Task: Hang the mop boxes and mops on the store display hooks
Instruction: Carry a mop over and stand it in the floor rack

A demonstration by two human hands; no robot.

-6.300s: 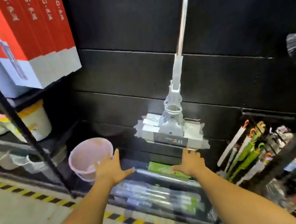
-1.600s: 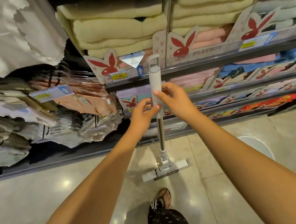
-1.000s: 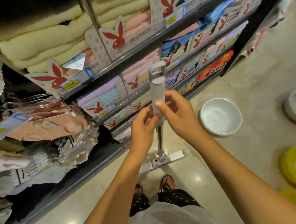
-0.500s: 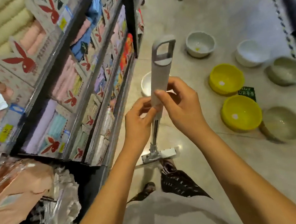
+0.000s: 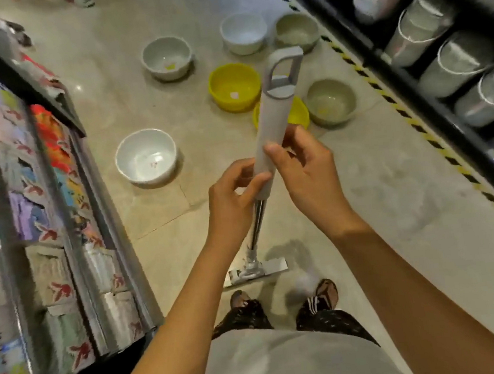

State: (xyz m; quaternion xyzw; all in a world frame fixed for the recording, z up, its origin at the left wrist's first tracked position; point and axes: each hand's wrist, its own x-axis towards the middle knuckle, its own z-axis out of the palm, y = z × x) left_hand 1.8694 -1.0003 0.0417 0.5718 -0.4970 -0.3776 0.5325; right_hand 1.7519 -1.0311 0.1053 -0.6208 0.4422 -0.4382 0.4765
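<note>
Mop [image 5: 275,123]: stood near upright just ahead of the feet, head [image 5: 254,272] down on the floor [image 5: 393,202], long axis running up and slightly right to the loop [image 5: 285,70] at its top. Gripped low on the pale handle from both sides. Left hand [image 5: 231,194] curled round it from the left, a little lower; right hand [image 5: 304,168] wrapped round it from the right, thumb laid across the front, slightly higher and so nearer the loop. Loop free above both hands, probably the end to go over a hook; no hook in view. Farther out on the floor, several bowls, well apart from the mop's head: white bowl [image 5: 146,156] nearest, then yellow bowl [image 5: 234,86], then grey bowl [image 5: 166,58]. Held nothing but a small tag each, as far as could be told. Towel shelf [image 5: 28,209] on the left; blurred pails [image 5: 439,60] racked on the right.
</note>
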